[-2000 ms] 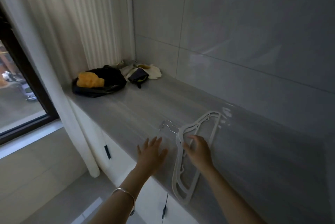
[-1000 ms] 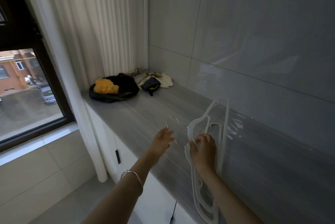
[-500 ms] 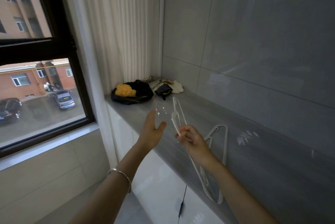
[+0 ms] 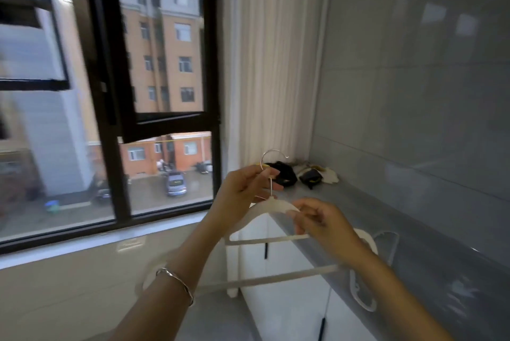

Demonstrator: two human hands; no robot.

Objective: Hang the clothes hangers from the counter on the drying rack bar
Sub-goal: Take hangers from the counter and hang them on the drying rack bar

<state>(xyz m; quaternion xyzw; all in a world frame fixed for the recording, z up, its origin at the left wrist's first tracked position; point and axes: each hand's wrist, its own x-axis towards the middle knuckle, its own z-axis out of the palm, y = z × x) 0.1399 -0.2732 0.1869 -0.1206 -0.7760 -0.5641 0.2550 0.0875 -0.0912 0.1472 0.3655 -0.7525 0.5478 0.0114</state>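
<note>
The left hand (image 4: 242, 189) pinches the metal hook (image 4: 271, 155) of a white hanger (image 4: 273, 207) and the right hand (image 4: 323, 227) pinches its shoulder, holding it in the air just beside the grey counter (image 4: 414, 230), a 2nd hanger (image 4: 262, 280) blurred below

**Hanger** (image 4: 271, 206): smooth, matt white plastic body; its hook (image 4: 271, 150) is bright polished metal.
**Table** (image 4: 414, 235): smooth grey top with fine streaked grain and a low sheen.
**Wall tiles** (image 4: 414, 92), right: glossy grey, with reflections.
**Curtain** (image 4: 265, 64), far: matt, pleated white cloth.
**Cabinet fronts** (image 4: 276, 299), below the table: glossy white.
**Bracelet** (image 4: 176, 281), near left: shiny metal.
**Clothes** (image 4: 284, 172), far: soft, matt cloth.
</note>
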